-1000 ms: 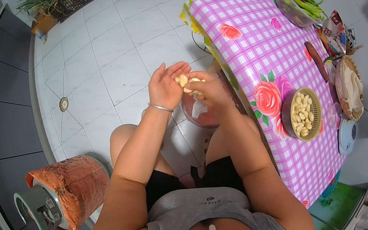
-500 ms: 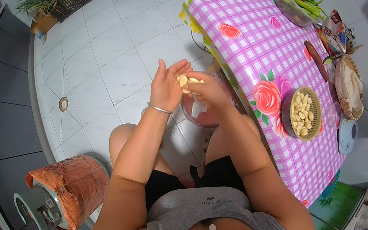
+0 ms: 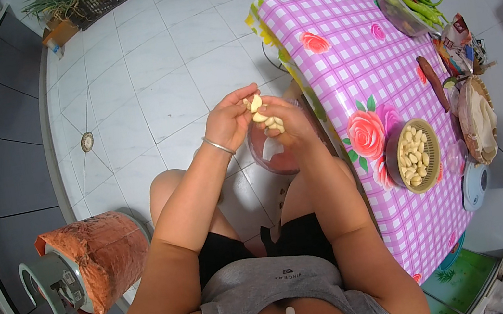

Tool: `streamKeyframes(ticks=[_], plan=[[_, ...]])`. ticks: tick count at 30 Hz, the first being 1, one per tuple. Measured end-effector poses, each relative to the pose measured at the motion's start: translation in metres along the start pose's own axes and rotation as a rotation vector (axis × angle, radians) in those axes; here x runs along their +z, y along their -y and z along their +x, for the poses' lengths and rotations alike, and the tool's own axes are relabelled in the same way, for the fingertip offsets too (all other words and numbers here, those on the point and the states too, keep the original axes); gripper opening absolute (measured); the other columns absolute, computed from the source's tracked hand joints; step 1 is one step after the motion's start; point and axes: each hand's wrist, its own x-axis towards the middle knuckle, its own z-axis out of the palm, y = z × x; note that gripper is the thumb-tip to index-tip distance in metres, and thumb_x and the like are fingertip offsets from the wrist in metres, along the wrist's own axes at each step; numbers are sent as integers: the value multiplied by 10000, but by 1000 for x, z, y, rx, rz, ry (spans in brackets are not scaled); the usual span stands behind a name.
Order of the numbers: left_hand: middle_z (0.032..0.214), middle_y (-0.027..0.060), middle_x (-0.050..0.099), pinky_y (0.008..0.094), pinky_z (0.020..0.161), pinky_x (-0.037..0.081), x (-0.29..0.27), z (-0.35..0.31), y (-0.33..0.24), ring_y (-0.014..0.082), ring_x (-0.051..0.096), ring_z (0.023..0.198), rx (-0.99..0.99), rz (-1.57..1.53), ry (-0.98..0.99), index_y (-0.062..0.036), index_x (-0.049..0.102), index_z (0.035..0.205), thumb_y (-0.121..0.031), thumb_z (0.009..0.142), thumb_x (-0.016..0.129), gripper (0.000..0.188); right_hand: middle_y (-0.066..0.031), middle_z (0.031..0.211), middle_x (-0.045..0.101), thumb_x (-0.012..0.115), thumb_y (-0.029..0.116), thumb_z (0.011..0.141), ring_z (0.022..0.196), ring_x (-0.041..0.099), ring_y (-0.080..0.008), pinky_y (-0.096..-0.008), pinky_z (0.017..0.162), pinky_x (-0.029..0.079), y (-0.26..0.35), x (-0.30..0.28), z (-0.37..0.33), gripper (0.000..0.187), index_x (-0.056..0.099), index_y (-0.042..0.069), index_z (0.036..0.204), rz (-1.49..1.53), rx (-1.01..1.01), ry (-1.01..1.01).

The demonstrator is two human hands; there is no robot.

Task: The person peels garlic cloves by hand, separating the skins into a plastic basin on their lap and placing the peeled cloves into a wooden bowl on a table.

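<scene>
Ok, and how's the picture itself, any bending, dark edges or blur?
Head view: the fisheye bends the edges of the tablecloth and floor tiles; its corners fall to black; there, the garlic cloves in the right hand show no strong blur.

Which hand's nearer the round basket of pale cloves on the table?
Right. The right hand is off the table's near side, left of the round basket and slightly higher in the picture. The left hand is farther left, beyond the right.
</scene>
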Motion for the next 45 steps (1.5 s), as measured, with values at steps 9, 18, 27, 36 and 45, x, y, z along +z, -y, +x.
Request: streamKeyframes(ticks=[9, 18, 27, 36, 45], plan=[[1164, 220, 552, 353, 964, 465, 10, -6, -2, 277, 553, 1085, 31, 131, -120, 121, 504, 1141, 35, 893, 435, 271, -31, 816, 590, 615, 100, 808, 619, 545, -80, -162, 430, 322, 0, 0, 0, 281, 554, 32, 1074, 4, -25, 18], [1100, 196, 584, 310, 900, 514, 9, -3, 0, 253, 588, 1030, 45, 106, -226, 93, 549, 1059, -15, 908, 492, 194, -47, 832, 592, 636, 89, 792, 629, 535, -79, -166, 439, 325, -1, 1, -1, 295, 557, 19, 1067, -27, -43, -5], [935, 150, 635, 245, 714, 573, 0, -3, -2, 201, 651, 854, 25, 9, -307, 37, 567, 944, -116, 898, 571, 160, -70, 856, 592, 620, 81, 797, 638, 540, -107, -173, 435, 335, 5, 0, -2, 324, 519, 3, 1095, 59, -109, -15], [897, 118, 633, 217, 648, 558, -11, 1, 3, 126, 619, 707, 26, -35, -158, 63, 572, 987, -110, 903, 563, 193, -122, 923, 591, 576, 64, 820, 735, 580, -187, -176, 431, 368, 1, -8, 3, 279, 488, 59, 1085, 364, -109, 186], [939, 126, 614, 237, 710, 525, 10, -7, -3, 152, 591, 780, 20, 17, -134, 80, 552, 1054, -7, 887, 521, 192, -122, 954, 586, 572, 49, 819, 727, 590, -185, -182, 422, 382, 2, -9, 5, 266, 490, 41, 1072, 397, -120, 174]])
